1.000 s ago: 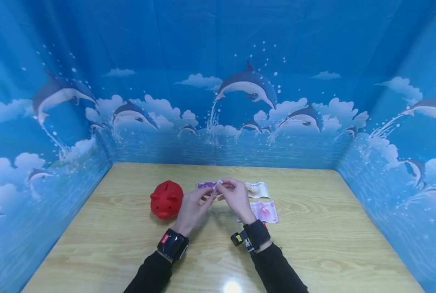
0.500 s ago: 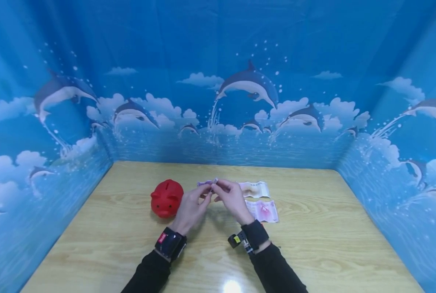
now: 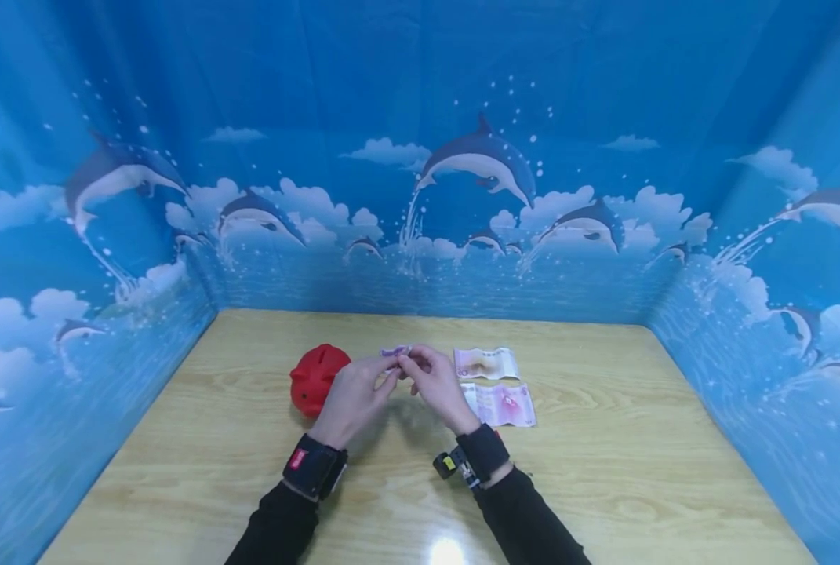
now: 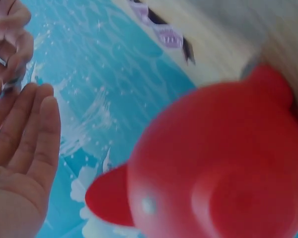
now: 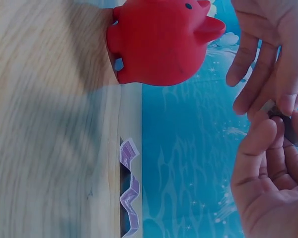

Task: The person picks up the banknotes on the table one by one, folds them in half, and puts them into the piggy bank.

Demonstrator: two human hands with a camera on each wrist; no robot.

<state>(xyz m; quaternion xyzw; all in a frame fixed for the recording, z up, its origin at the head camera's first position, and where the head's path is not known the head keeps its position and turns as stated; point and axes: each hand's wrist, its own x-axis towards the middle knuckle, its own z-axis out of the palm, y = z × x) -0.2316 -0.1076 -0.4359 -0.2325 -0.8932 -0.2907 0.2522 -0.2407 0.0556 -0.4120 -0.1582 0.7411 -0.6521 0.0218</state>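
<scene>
Both hands meet at the fingertips above the table, around a small folded banknote, which is mostly covered by fingers. My left hand pinches one end of it. My right hand pinches the other between thumb and fingers. Left of the hands stands a red piggy bank, partly hidden behind the left hand in the head view and large in the left wrist view. Just beyond the fingertips lies a purple banknote, creased in zigzags as the right wrist view shows.
To the right of the hands, two wavy banknotes lie on the wooden table: a brownish one farther back and a pink one nearer. A blue dolphin-print curtain encloses the back and sides.
Both hands have shifted a little left with the folded banknote, the left hand now overlapping the piggy bank more. The banknote shows less between the fingers. The brownish banknote is more uncovered.
</scene>
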